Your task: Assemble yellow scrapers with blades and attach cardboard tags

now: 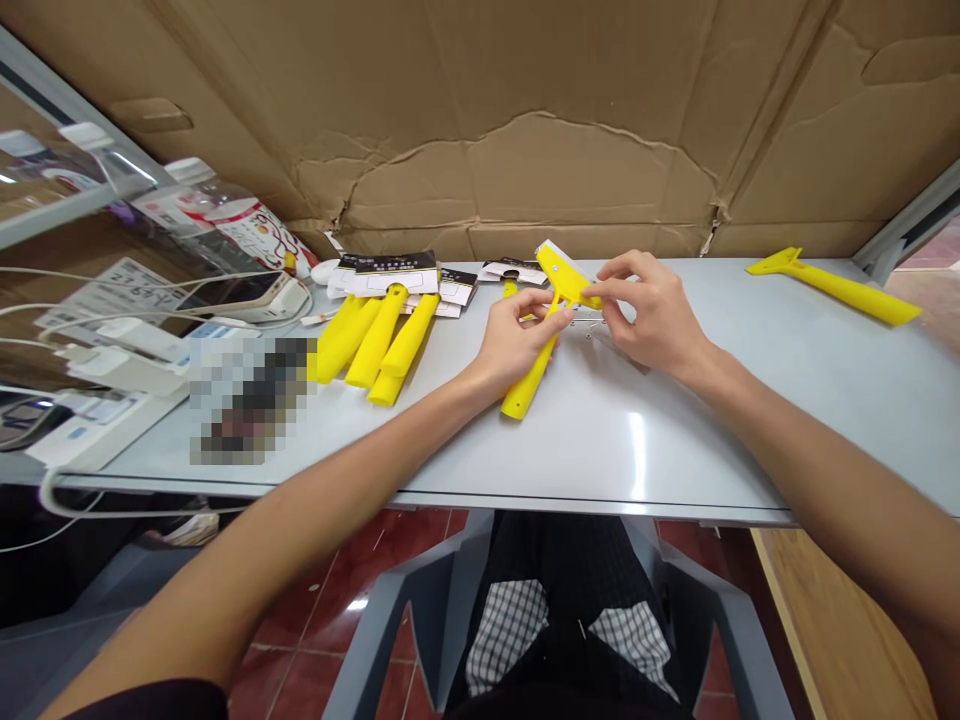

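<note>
A yellow scraper (531,382) with a wide head and a pale blade edge is tilted over the table, its handle slanting down toward me. My left hand (507,345) is closed around the neck of the scraper, thumb on top. At the right end of its head, the fingers of my right hand (656,312) pinch the yellow corner. Some thin shiny pieces (591,328) lie below the head, too small to make out. Behind my left hand, another yellow handle with a black-and-white card (517,270) is partly hidden.
Several yellow scrapers (373,345) with header cards (390,275) are piled to the left. One yellow scraper (847,287) lies at the far right. A phone (229,292), a power strip (112,425), cables and a bottle (247,225) crowd the left. Cardboard (570,170) stands behind the table (600,450).
</note>
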Available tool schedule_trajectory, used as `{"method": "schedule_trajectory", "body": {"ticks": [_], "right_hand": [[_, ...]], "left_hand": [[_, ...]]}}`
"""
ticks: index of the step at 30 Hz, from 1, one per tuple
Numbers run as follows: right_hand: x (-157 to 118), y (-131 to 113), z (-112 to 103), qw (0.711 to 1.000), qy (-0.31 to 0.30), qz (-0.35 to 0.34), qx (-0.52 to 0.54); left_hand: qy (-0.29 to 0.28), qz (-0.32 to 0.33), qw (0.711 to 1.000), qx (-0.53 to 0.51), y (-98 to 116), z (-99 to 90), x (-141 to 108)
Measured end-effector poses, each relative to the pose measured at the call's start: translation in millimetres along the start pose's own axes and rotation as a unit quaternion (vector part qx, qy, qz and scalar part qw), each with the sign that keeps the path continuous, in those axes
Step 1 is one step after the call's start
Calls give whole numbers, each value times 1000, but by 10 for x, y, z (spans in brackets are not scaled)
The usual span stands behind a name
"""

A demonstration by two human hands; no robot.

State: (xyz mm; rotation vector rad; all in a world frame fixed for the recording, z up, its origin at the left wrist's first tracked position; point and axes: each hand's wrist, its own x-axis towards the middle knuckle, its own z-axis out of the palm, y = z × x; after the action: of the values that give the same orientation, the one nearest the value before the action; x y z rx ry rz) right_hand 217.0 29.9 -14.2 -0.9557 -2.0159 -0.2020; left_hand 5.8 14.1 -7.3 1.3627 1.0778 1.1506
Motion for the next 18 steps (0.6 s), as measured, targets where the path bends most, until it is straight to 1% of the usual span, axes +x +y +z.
{"method": "schedule_trajectory", "body": {"ticks": [6, 9, 18], "right_hand": [[-9, -30, 9, 1000, -5, 11, -18], [-3, -39, -5, 1000, -10, 19, -10], [-14, -9, 14, 1000, -13, 13, -6]], "left_hand": [[2, 5, 1000, 5, -19, -3, 16], [8, 2, 1000, 15, -13, -2, 15], [10, -3, 1000, 11, 4, 5, 7]]}}
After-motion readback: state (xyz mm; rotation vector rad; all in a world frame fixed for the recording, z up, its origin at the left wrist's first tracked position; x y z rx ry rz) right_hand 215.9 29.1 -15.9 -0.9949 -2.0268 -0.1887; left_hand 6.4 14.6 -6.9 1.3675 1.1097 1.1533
